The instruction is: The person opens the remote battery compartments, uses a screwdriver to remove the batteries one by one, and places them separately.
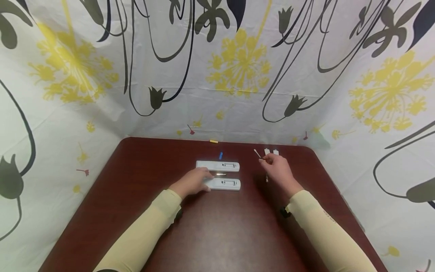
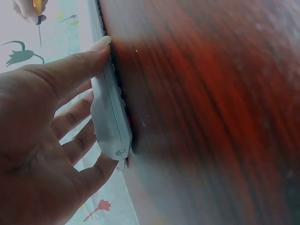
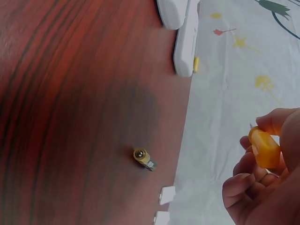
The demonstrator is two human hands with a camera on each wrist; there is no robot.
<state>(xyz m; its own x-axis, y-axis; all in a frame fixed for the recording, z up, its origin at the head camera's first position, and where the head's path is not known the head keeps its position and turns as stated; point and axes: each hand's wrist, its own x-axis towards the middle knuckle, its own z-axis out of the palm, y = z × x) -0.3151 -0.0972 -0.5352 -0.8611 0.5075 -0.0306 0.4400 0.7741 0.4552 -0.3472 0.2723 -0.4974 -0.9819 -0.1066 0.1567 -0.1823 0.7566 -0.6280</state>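
Observation:
Two white remote controls lie face down, one behind the other, with open battery compartments. My left hand (image 1: 194, 182) grips the left end of the nearer remote control (image 1: 224, 184), thumb on one edge and fingers on the other. The farther remote control (image 1: 212, 165) is just beyond it. A small shiny cylinder (image 1: 221, 174), perhaps a battery, lies between them. At the right, my right hand (image 1: 278, 170) holds a small screwdriver (image 3: 265, 149) by its yellow handle, its thin shaft (image 2: 40, 35) bare. Beneath that hand a battery (image 3: 143, 158) lies on the table.
Two white covers (image 1: 267, 151) lie side by side behind my right hand. A small blue piece (image 1: 221, 155) sits behind the remotes, and a yellow piece (image 1: 213, 141) lies at the back edge of the dark red table (image 1: 153, 158). Patterned curtain (image 1: 176, 124) hangs around it.

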